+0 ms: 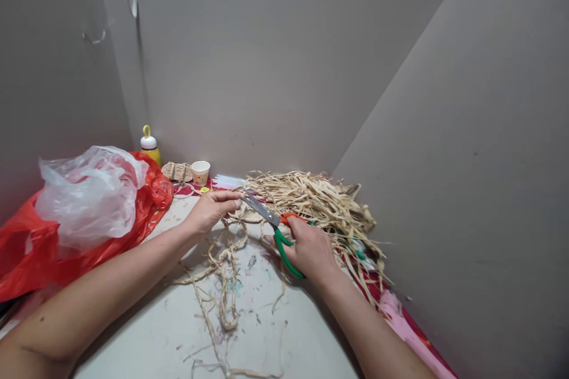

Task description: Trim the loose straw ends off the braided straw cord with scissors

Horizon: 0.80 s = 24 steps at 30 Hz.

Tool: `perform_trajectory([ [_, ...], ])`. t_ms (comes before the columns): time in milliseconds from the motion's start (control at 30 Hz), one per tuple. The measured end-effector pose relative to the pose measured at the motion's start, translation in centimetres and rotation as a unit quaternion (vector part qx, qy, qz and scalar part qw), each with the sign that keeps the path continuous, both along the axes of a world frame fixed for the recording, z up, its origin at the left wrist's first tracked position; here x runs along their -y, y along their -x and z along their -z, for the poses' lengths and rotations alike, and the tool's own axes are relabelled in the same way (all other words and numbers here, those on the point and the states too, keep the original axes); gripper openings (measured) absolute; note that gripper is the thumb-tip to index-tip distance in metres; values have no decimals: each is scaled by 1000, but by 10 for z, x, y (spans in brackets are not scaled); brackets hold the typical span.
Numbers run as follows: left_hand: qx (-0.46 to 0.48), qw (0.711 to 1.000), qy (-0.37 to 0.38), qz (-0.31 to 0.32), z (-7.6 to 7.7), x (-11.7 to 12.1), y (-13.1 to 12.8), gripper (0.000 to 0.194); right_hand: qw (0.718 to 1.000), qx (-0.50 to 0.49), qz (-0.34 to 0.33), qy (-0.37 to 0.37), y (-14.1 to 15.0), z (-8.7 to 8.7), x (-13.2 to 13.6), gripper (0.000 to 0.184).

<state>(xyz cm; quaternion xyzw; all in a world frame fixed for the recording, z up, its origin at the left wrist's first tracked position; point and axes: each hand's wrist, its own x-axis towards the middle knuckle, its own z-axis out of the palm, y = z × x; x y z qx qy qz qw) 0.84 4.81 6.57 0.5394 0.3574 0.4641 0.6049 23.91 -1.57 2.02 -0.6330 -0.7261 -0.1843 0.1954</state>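
My right hand [312, 247] grips a pair of scissors [262, 209] with one orange and one green handle loop. The blades point up and left, and their tips reach the fingertips of my left hand [212, 211]. Those left fingers are pinched together on a thin strand of twisted straw cord [228, 293]; the pinched end is too small to see clearly. Loops of the cord hang below the left hand and trail over the white tabletop [146, 325] toward me. Just behind the scissors lies a large heap of dry straw strips [311, 195].
Red and clear plastic bags [95, 195] are piled at the left. Along the back stand a yellow bottle [150, 145], a woven straw piece [176, 172] and a paper cup [201, 172]. Pink cloth [409, 331] lies at the right edge. Grey panels [267, 71] enclose the table.
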Motion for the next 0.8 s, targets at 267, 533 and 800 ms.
perform_trajectory([
  [267, -7, 999, 9, -30, -3, 1, 0, 25, 999, 6, 0, -49, -4, 7, -1, 31],
  [533, -1, 999, 17, -38, 0, -1, -1, 24, 999, -4, -9, -45, -4, 7, -1, 34],
  [800, 3, 999, 19, -35, 1, -1, -1, 27, 1000, -12, 6, -9, -3, 3, 1, 34],
])
